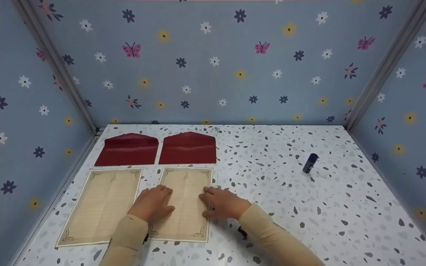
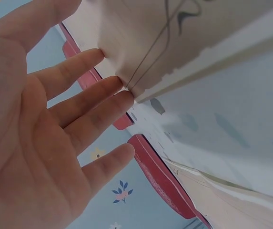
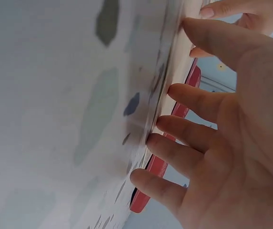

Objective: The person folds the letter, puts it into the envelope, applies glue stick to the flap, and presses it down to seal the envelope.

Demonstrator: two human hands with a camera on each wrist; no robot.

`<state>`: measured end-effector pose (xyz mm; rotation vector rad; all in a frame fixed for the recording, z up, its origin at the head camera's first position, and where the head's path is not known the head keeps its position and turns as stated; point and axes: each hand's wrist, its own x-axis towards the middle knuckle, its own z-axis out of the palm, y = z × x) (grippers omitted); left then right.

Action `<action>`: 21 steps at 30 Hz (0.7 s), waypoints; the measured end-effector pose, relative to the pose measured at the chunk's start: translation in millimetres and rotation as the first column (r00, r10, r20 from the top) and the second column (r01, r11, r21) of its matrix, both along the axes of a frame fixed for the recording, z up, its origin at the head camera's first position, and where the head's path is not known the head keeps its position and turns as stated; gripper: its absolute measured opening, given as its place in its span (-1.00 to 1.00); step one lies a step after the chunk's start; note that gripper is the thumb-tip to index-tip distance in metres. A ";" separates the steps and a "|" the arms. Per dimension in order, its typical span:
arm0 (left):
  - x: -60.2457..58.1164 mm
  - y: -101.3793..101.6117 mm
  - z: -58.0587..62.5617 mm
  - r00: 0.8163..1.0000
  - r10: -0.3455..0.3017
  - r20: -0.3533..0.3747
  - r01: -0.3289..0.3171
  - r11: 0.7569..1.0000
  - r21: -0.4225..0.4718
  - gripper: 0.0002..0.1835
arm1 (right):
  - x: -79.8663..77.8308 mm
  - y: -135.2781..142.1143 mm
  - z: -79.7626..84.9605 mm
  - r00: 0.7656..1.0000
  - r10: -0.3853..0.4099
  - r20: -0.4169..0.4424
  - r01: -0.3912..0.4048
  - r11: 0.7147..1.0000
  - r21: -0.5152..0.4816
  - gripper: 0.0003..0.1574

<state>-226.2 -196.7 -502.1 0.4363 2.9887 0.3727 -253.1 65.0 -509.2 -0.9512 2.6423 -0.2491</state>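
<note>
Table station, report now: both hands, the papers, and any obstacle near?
Left hand and right hand touching right sheet at opposite sides. Left sheet lies beside it. No object seen between hands; dark tube well apart, at right.

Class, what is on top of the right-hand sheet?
The left hand and right hand touch the sheet at opposite edges; its beige middle shows. What the hands cover is hidden.

The head view looks forward and down over the right sheet [image 1: 189, 218]; wrist views, close at its sides, share the envelopes [image 1: 187, 150] beyond.
</note>
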 end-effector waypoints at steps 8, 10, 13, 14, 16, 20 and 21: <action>4.9 2.8 4.3 0.998 0.006 0.055 -0.008 0.999 0.037 -0.35 | 1.4 2.1 0.8 0.996 0.016 -0.087 -0.013 0.999 0.034 -0.22; 5.3 3.8 5.3 0.995 0.011 0.101 -0.016 0.999 0.050 -0.32 | 1.0 3.4 1.6 0.996 0.014 -0.089 -0.011 0.999 0.038 -0.22; 5.1 5.6 5.0 0.987 0.006 0.159 -0.018 0.997 0.071 -0.28 | 0.1 5.6 1.5 0.995 0.008 -0.095 -0.004 0.999 0.041 -0.24; 5.2 6.6 4.3 0.985 0.007 0.174 -0.020 0.997 0.076 -0.27 | -0.7 6.6 0.8 0.995 0.006 -0.095 -0.002 0.999 0.041 -0.25; 5.3 8.2 2.7 0.981 -0.002 0.193 -0.014 0.997 0.081 -0.26 | -2.3 9.4 -0.3 0.995 0.007 -0.102 -0.003 0.999 0.037 -0.28; 5.4 13.1 0.1 0.979 -0.018 0.201 0.002 0.997 0.081 -0.26 | -5.4 16.2 -1.2 0.992 0.006 -0.122 -0.002 1.000 0.030 -0.29; 5.3 14.3 -0.2 0.979 -0.025 0.201 0.009 0.997 0.079 -0.26 | -6.0 17.7 -1.4 0.991 0.004 -0.132 -0.001 1.000 0.025 -0.31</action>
